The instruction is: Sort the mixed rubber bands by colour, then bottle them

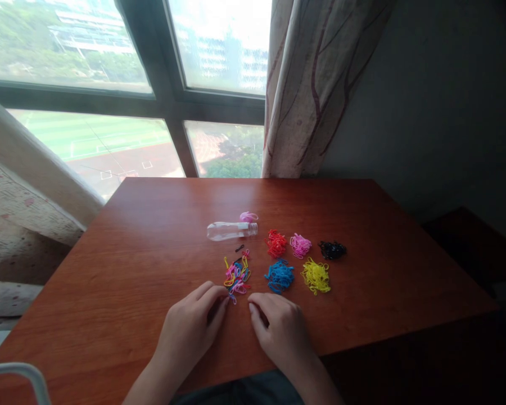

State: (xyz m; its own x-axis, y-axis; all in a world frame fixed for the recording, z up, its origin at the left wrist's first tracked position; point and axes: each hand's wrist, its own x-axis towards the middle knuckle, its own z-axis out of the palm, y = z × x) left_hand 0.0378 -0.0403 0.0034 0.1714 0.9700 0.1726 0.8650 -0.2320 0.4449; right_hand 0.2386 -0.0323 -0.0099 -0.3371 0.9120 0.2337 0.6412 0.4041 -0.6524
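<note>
A small mixed pile of coloured rubber bands lies on the brown table. At its near left edge, my left hand is closed, thumb and index fingertips together beside a blue band. My right hand rests just right of the pile's near end, fingers curled and thumb close to the index tip. Whatever either pinch holds is too small or hidden to make out. To the right are separate heaps of red bands, pink bands, black bands, blue bands and yellow bands.
A clear plastic bottle lies on its side behind the mixed pile, its neck pointing right. Behind that neck is a pink bunch. A window and curtains border the table's far edge. A pale curved bar shows at lower left.
</note>
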